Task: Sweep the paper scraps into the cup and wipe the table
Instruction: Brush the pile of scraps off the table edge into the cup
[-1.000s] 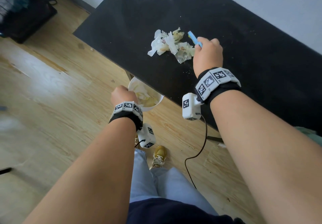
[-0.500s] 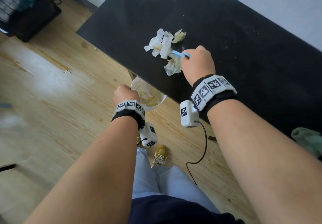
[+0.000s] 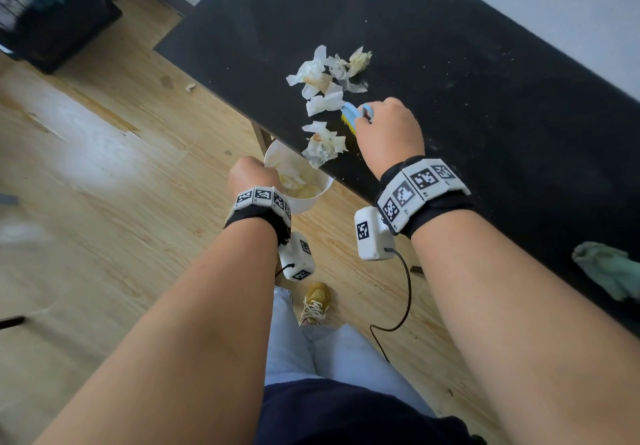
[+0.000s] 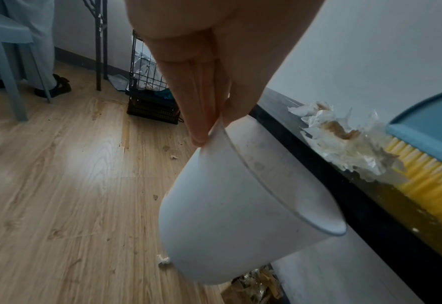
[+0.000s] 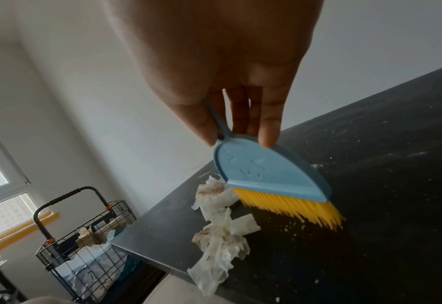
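Far left on the floor (image 3: pixel 86 202) stands a wire basket (image 3: pixel 52 21), and a stray scrap (image 3: pixel 189 87) lies on the boards near the black surface (image 3: pixel 467 98). The left hand (image 3: pixel 252 176) holds the white cup (image 3: pixel 304 198) just below the surface's edge, its grip a pinch on the rim, fingers outside and thumb inside. The cup already has crumpled paper in it, so part of the sweeping looks done.

Right above the cup, one wad of paper scraps (image 3: pixel 322 144) hangs over the edge, about to drop. Further in lies the larger cluster of scraps (image 3: pixel 329 73), clear of the edge.

The right hand (image 3: pixel 389 129) has its grip closed on the handle of a small blue brush (image 3: pixel 351 115), whose yellow bristles (image 5: pixel 290 205) touch the surface just behind the near wad.

Judging from this, the sweeping is midway: the edge wad, then the far cluster, then fine white crumbs across the surface remain. At far right a green cloth (image 3: pixel 609 271) lies untouched, so the wiping has not begun.
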A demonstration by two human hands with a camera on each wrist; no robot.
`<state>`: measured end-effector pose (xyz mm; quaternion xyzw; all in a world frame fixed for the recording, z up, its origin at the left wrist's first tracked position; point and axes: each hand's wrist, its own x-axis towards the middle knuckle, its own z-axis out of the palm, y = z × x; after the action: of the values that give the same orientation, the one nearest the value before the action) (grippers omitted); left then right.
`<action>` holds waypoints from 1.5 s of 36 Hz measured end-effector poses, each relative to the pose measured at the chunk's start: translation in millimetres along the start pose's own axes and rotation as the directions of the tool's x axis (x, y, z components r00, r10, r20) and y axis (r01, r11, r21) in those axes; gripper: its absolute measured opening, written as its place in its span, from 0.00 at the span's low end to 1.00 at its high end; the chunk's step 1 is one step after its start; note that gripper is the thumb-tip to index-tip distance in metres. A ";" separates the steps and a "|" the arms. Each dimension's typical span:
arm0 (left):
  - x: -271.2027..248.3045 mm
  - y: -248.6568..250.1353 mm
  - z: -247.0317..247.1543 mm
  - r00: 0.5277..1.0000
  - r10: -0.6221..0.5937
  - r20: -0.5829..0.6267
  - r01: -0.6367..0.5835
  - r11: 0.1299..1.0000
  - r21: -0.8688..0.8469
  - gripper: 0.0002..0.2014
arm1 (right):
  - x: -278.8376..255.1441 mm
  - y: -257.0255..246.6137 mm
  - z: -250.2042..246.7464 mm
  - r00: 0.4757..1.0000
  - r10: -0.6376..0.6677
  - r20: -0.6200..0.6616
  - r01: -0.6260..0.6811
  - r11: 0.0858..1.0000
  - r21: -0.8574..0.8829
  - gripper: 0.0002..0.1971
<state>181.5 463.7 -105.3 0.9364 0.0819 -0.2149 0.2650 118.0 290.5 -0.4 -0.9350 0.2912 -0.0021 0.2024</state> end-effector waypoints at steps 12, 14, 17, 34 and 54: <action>7.0 -3.7 0.3 0.999 -0.003 -0.042 0.000 0.998 -0.070 0.16 | -10.5 -23.6 11.5 0.972 -0.187 0.141 0.186 0.982 0.019 0.12; 8.6 -4.2 -1.0 0.999 -0.005 -0.040 0.003 0.997 -0.071 0.15 | -9.8 -27.1 12.8 0.969 -0.193 0.156 0.191 0.981 0.031 0.13; 14.3 -6.9 -0.4 0.999 -0.006 -0.041 0.002 0.995 -0.098 0.17 | -9.5 -31.4 12.3 0.975 -0.175 0.140 0.164 0.983 0.084 0.15; 34.2 -5.8 -7.5 0.999 -0.027 -0.025 0.026 1.000 -0.017 0.19 | 62.4 -17.7 -2.8 0.940 -0.059 -0.336 0.104 0.988 0.117 0.20; 34.7 0.0 -12.6 1.000 -0.018 0.020 0.017 0.999 0.032 0.17 | 63.6 -7.6 6.6 0.992 0.069 -0.107 -0.064 0.997 0.043 0.17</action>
<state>217.1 471.8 -111.1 0.9374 0.0840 -0.2282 0.2492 175.8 264.0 -10.8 -0.9191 0.3326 -0.0519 0.2048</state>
